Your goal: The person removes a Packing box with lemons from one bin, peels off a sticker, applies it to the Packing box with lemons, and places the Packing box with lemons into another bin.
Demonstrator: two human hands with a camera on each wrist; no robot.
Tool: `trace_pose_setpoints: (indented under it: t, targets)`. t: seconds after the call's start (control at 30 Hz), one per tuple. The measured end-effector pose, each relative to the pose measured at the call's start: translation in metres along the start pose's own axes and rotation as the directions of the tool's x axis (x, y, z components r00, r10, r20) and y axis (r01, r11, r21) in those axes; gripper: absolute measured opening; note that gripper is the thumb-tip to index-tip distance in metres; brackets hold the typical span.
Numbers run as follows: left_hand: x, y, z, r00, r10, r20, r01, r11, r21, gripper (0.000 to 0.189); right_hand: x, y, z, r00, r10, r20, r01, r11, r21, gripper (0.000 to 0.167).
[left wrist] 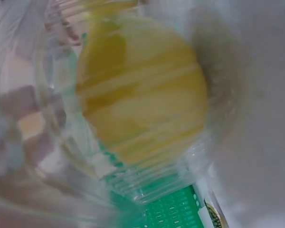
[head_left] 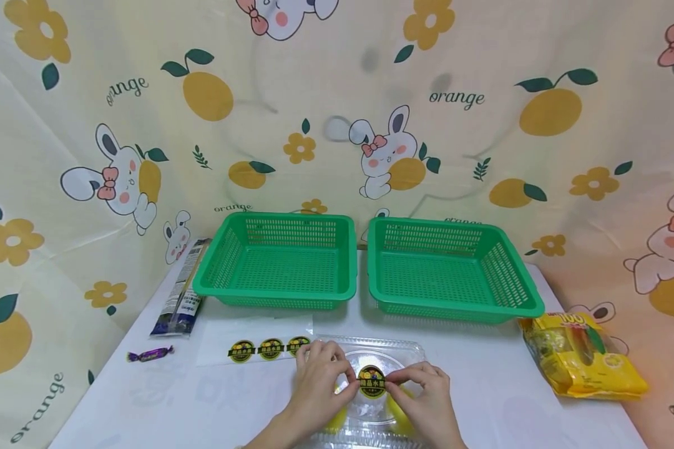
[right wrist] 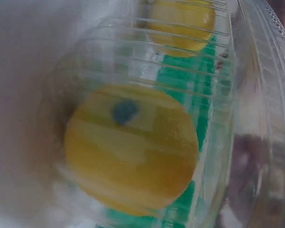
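Observation:
A round black-and-gold sticker [head_left: 372, 381] is stretched between both hands over the lid of a clear plastic clamshell box [head_left: 407, 350]. My left hand [head_left: 319, 385] pinches the sticker's left edge between thumb and forefinger. At its right edge, the thumb and forefinger of my right hand [head_left: 427, 396] pinch it too. I cannot tell whether the sticker touches the lid. Round yellow fruits show through the clear walls, one yellow fruit [left wrist: 145, 90] in the left wrist view and a larger yellow fruit [right wrist: 133, 152] in the right wrist view. Neither hand appears in its wrist view.
Left of the box lies a backing sheet [head_left: 216, 349] with several matching stickers [head_left: 271, 349]. Two green baskets [head_left: 275, 300] [head_left: 455, 310] stand behind. A purple-wrapped candy [head_left: 150, 354] and a dark packet [head_left: 180, 299] lie left; a yellow snack bag [head_left: 590, 368] sits right.

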State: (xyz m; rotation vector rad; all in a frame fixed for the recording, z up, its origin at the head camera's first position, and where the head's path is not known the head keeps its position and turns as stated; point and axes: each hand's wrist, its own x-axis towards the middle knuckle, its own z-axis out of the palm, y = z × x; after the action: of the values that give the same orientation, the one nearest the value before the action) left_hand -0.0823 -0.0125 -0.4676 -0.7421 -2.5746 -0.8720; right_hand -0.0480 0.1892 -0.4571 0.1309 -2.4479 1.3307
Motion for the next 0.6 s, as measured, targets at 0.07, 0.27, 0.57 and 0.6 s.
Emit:
trace_pose_setpoints:
  t: [0.07, 0.27, 0.57, 0.6]
  targets:
    - [-0.0007, 0.0001, 0.0008, 1.0, -0.017, 0.016, 0.017, 1.0, 0.011, 0.02, 0.0007, -0.0008, 0.0006, 1.0, 0.017, 0.012, -0.017, 0.999, -0.03, 0.029]
    - [-0.0018, 0.0008, 0.0025, 0.999, -0.029, 0.033, 0.027, 0.998, 0.062, 0.023, 0.0019, -0.0011, 0.0038, 0.999, -0.039, -0.006, 0.038, 0.994, -0.101, 0.032]
    - [-0.0015, 0.0015, 0.0023, 0.997, -0.059, 0.044, 0.057, 0.998, 0.041, 0.023, 0.0022, -0.0026, 0.0031, 0.999, -0.032, 0.01, 0.033, 0.992, -0.118, 0.031]
    - [-0.0012, 0.0014, 0.0021, 0.997, -0.064, 0.043, 0.062, 0.998, 0.027, 0.022, 0.0024, -0.0028, 0.0027, 1.0, -0.027, 0.012, 0.029, 0.992, -0.119, 0.031]
